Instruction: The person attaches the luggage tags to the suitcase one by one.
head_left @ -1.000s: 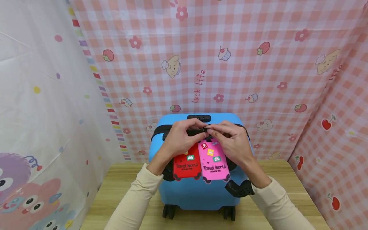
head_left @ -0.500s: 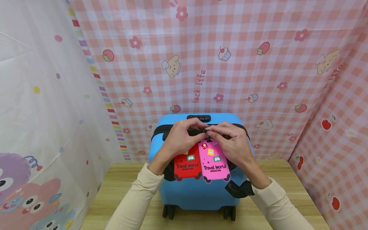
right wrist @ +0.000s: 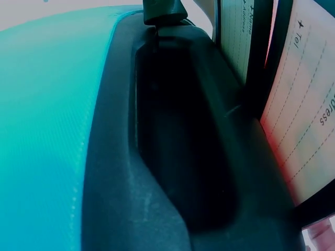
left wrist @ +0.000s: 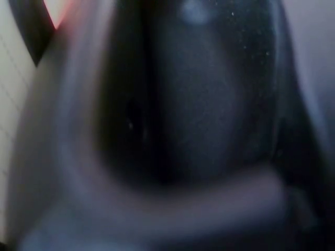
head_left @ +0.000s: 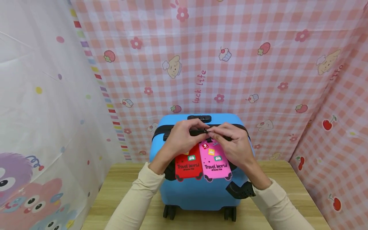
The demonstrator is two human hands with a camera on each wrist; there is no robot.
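In the head view, a pink luggage tag (head_left: 216,161) and a red luggage tag (head_left: 188,164) hang side by side in front of a blue suitcase (head_left: 201,195). Above them, thumb and fingers of my left hand (head_left: 183,135) pinch a thin black tag strap (head_left: 206,130) by the suitcase's black carry handle. From the other side, my right hand (head_left: 235,140) pinches that strap with thumb and index finger, the two hands' fingertips almost meeting. The paper back of one tag (right wrist: 303,99), with printed lines, shows in the right wrist view. Dark blurred shapes fill most of the left wrist view.
Under the suitcase is a wooden tabletop (head_left: 123,188). A black luggage belt (head_left: 162,129) crosses the case, below a black combination lock (head_left: 199,118). Black wheels (head_left: 169,211) face the near side. A pink checked cloth (head_left: 244,76) hangs behind, a white printed curtain (head_left: 72,111) at the left.
Both tags have swung very slightly to the right. The hands keep nearly the same place and pinch at the strap, with only small finger movements.
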